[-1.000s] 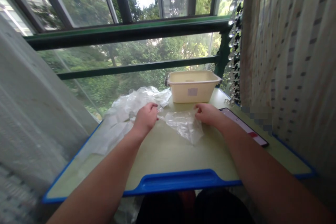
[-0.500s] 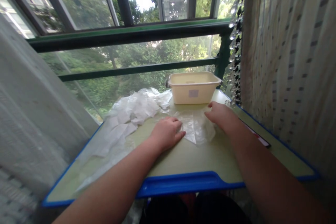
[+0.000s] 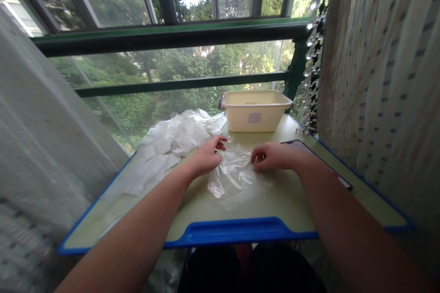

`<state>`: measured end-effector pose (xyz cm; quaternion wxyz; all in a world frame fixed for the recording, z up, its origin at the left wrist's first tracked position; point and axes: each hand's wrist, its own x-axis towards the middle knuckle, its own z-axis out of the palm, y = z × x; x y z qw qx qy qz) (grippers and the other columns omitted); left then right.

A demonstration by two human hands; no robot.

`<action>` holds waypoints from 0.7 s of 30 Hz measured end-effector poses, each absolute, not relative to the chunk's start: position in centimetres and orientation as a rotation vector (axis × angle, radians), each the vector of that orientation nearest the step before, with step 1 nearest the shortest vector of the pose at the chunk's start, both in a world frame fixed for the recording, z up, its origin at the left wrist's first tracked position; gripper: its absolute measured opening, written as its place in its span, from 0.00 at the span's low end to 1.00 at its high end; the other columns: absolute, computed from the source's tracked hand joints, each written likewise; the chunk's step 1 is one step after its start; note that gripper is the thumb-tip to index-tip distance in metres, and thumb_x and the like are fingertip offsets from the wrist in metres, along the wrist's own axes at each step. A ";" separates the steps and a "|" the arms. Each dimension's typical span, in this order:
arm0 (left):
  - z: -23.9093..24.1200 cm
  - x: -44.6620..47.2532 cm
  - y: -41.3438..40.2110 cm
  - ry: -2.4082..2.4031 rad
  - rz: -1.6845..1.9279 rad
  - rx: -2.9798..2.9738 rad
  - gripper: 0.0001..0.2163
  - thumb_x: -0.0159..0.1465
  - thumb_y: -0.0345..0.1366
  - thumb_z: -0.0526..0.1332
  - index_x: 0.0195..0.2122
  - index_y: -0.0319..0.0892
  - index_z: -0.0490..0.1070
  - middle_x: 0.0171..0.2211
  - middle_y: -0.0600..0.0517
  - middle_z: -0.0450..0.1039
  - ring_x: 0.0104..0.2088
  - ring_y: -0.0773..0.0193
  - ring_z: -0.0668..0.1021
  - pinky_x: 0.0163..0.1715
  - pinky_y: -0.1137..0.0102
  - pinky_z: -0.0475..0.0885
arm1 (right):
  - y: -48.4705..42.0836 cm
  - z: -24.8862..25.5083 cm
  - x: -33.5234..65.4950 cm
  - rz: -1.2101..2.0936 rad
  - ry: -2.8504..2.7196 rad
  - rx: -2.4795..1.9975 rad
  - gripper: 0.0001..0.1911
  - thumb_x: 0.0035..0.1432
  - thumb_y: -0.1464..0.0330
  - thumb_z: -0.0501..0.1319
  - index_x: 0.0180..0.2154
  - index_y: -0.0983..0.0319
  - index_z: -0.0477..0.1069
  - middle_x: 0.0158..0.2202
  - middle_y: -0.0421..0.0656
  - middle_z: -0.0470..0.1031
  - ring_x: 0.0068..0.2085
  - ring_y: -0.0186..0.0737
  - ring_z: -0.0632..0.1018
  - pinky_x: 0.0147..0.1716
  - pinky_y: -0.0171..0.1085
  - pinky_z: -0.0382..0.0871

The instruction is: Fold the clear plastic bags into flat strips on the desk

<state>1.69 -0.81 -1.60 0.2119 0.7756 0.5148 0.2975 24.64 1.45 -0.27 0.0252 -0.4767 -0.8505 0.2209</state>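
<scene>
Fingers (image 3: 259, 149) loosely bent | left hand (image 3: 205, 155), right hand (image 3: 275, 155) | flanking clear plastic (image 3: 233, 175)

Film (image 3: 233, 171) betw. L hand (image 3: 206, 155) & R hand (image 3: 270, 156): clear plastic, glossy, crinkled. Pile (image 3: 168, 139) L of L hand: thin plastic-type sheets, creased, part matt. Tub (image 3: 237, 120) beyond hands: plastic, smooth, low sheen; label (image 3: 254, 118) appears paper, matt. Tabletop (image 3: 282, 203) under hands: smooth, satin. Rim (image 3: 233, 233) nearside of hands: plastic, semi-gloss.
</scene>
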 end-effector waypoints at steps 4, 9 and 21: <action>-1.4 1.2 -0.7 1.668 0.913 2.167 0.19 0.54 0.27 0.50 0.49 0.37 0.62 0.36 0.48 0.69 0.37 0.63 0.72 0.40 0.69 0.66 | 0.9 0.5 25.5 0.972 -2.639 -1.596 0.14 0.39 0.57 0.63 0.28 0.60 0.74 0.24 0.40 0.75 0.25 0.36 0.73 0.20 0.31 0.60; -1.3 1.4 -1.9 1.508 0.485 2.478 0.21 0.51 0.48 0.60 0.44 0.45 0.68 0.40 0.49 0.68 0.37 0.59 0.72 0.37 0.68 0.67 | 1.1 0.6 24.5 0.663 -2.515 -1.460 0.19 0.45 0.52 0.59 0.31 0.61 0.74 0.25 0.41 0.73 0.26 0.35 0.71 0.23 0.31 0.59; -2.2 1.1 -0.8 1.610 0.529 2.568 0.09 0.58 0.34 0.52 0.31 0.42 0.71 0.31 0.50 0.72 0.31 0.63 0.73 0.32 0.71 0.65 | 3.6 -2.4 23.1 0.203 -2.340 -1.424 0.11 0.51 0.64 0.55 0.32 0.60 0.74 0.31 0.43 0.75 0.31 0.37 0.73 0.30 0.32 0.62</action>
